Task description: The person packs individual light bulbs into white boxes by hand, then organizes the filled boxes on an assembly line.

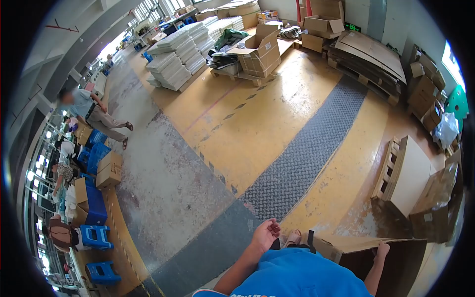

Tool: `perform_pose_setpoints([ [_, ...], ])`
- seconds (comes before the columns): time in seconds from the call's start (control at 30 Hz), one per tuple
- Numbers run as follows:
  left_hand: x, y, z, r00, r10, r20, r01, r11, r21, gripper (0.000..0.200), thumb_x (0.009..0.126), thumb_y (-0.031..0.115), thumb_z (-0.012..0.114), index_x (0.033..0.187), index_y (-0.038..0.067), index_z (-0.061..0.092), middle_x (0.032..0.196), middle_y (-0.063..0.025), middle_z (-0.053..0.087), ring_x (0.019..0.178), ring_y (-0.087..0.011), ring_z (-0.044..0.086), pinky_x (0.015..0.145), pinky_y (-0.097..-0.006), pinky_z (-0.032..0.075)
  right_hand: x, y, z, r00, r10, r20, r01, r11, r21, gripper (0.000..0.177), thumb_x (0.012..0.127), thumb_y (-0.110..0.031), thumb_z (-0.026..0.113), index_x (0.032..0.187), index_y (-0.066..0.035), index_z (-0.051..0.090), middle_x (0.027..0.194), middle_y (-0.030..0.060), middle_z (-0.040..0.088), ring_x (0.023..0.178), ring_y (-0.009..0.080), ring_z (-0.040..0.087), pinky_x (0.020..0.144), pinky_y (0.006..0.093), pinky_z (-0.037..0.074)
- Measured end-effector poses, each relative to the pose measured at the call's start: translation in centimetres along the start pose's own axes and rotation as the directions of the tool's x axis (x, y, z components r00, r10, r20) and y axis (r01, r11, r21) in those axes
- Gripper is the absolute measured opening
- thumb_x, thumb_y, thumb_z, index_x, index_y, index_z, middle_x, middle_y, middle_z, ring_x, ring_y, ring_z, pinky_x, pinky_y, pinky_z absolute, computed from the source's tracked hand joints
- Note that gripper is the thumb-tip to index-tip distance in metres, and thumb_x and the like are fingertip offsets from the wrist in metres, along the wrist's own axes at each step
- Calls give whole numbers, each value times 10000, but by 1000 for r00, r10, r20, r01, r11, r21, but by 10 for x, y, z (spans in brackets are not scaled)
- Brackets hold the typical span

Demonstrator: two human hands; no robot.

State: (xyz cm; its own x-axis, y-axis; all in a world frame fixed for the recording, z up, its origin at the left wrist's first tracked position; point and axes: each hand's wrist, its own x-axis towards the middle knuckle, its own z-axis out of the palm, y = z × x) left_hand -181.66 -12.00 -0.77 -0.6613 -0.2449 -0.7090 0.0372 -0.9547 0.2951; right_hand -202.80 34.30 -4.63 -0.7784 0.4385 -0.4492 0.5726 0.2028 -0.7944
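My left hand point(265, 234) is held in front of the blue shirt point(297, 274), its fingers loosely curled and apart, with nothing in them. At the lower right my right hand point(381, 251) grips the upper edge of a large open cardboard box point(356, 243), whose dark inside faces up. The box stands beside my body on the right. Below my left hand a sandalled foot point(294, 236) shows on the floor.
A dark textured mat point(307, 153) crosses the yellow floor. Stacked white sheets point(173, 62), a pallet with boxes point(257, 54) and flattened cardboard point(368, 54) stand ahead. A pallet point(388, 166) leans at right. A person point(94, 111) walks at left, near blue stools point(96, 236).
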Motion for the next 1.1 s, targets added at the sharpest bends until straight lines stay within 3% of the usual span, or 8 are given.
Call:
perform_pose_setpoints([
  [0.1,34,16,26,997,-49,-51,44,996,-82,146,870,145,460,965,89,555,845,-56,599,809,-206,575,726,-352,452,56,-22,27,995,-70,-66,57,983,-177,104,774,-108,514,747,-7,517,707,71,543,635,187,561,543,344,466],
  [0.17,64,37,41,995,-42,-86,34,995,-91,147,868,145,464,966,87,556,848,-59,598,812,-212,575,723,-354,456,67,-53,53,998,-9,-66,6,999,-38,158,756,-110,532,637,-58,444,657,41,484,588,140,529,472,315,425],
  [0.43,220,156,112,994,-29,-107,7,979,-202,139,846,128,474,942,79,561,822,-68,591,797,-227,570,718,-365,463,105,-136,148,988,107,-108,-108,994,-1,67,774,-111,516,798,-53,496,778,75,556,711,199,579,574,367,500],
  [0.53,267,213,165,997,-4,-82,0,999,-39,151,859,134,462,969,66,540,820,-71,589,772,-222,574,683,-347,468,121,-182,196,979,174,-109,-175,984,-6,138,767,-107,500,892,-54,520,833,71,574,709,200,574,579,352,486],
  [0.67,329,262,219,994,12,-111,-13,1000,-9,152,859,142,466,971,72,541,796,-72,590,753,-221,577,675,-346,468,170,-236,245,981,148,-125,-147,989,13,120,769,-121,495,868,-59,520,811,59,564,707,184,567,569,328,469],
  [0.83,419,295,273,997,-29,-74,28,999,-16,157,868,164,468,983,88,546,808,-71,593,766,-217,579,666,-346,471,310,-313,308,990,108,-90,-106,994,27,125,743,-140,516,855,-87,518,772,39,539,692,177,544,587,323,472],
  [1.07,514,332,362,983,34,-183,-58,990,-126,150,879,172,455,978,95,538,819,-62,595,766,-211,575,666,-337,467,503,-437,391,966,244,-85,-205,923,324,206,739,-144,531,928,-65,523,840,80,544,775,228,558,622,352,502],
  [1.1,523,338,374,985,28,-170,-49,991,-121,153,881,172,452,983,96,537,825,-60,595,770,-210,574,674,-337,464,521,-455,408,935,236,-264,-154,942,297,268,743,-153,532,983,-35,526,853,102,561,767,251,566,645,382,504],
])
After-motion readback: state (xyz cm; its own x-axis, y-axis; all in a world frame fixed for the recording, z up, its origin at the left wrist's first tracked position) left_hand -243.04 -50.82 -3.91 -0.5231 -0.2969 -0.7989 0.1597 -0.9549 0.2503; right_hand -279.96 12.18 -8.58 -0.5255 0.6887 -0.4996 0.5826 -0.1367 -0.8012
